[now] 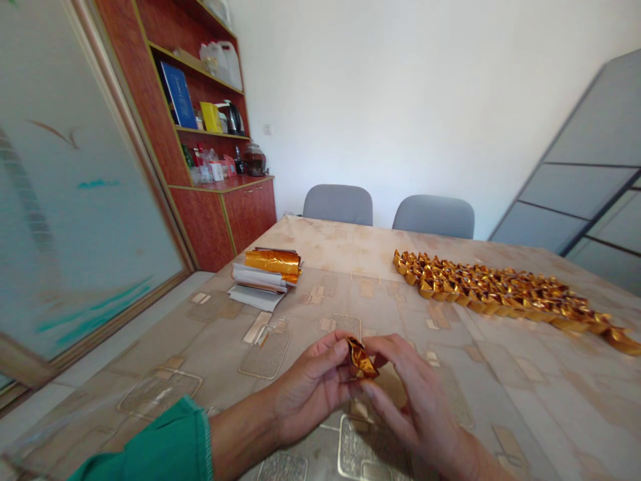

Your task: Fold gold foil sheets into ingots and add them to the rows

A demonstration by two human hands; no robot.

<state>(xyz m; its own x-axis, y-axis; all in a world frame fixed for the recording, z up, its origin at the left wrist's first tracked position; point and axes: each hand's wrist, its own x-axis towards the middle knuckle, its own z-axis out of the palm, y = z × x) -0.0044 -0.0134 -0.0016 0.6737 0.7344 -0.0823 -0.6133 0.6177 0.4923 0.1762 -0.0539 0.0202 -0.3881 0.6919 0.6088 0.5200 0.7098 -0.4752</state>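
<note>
A small folded gold foil paper ingot point(361, 361) is held between my hands above the near part of the table. My left hand point(313, 387) pinches its left side between thumb and fingers. On the other side, my right hand point(415, 394) curves around the ingot, its fingertips at the right edge and its thumb by the lower end. The ingot's hollow faces up toward me, and its underside is hidden. Rows of similar gold paper ingots point(481, 287) stand close together at the right of the table.
A stack of foil paper sheets point(270, 267), gold side and pale side showing, lies on the left of the patterned tablecloth point(320, 294). Two grey chairs point(338, 204) stand behind the table. A red-brown cabinet point(210, 214) with bottles and a kettle is back left, beside a sliding door point(85, 174).
</note>
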